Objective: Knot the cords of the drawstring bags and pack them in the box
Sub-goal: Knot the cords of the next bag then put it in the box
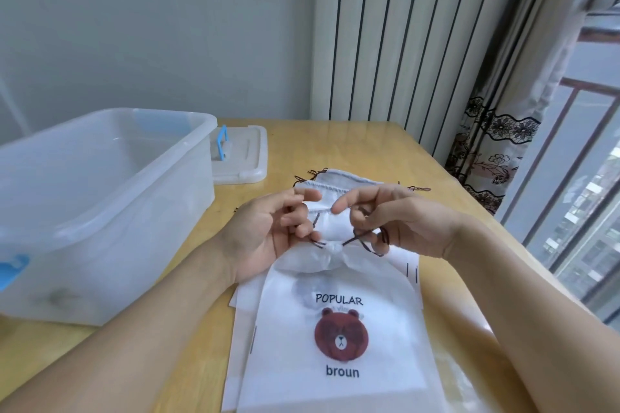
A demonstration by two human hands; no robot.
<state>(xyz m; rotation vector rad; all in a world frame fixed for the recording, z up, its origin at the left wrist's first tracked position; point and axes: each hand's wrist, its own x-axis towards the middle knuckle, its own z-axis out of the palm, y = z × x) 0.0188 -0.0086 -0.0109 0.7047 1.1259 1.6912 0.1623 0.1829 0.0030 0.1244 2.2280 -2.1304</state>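
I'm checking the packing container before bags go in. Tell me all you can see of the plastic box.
The plastic box is a translucent, whitish rectangular tub with rounded corners and a thick rim, standing upright and open on the wooden table, left of the hands. A blue latch shows on its near end. Its lid, with a blue handle, lies flat behind it.

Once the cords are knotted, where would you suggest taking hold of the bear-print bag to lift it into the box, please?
Probably the cinched neck of the bear-print bag, from above: the fabric bunches narrow there, while the body lies flat on the other bags.
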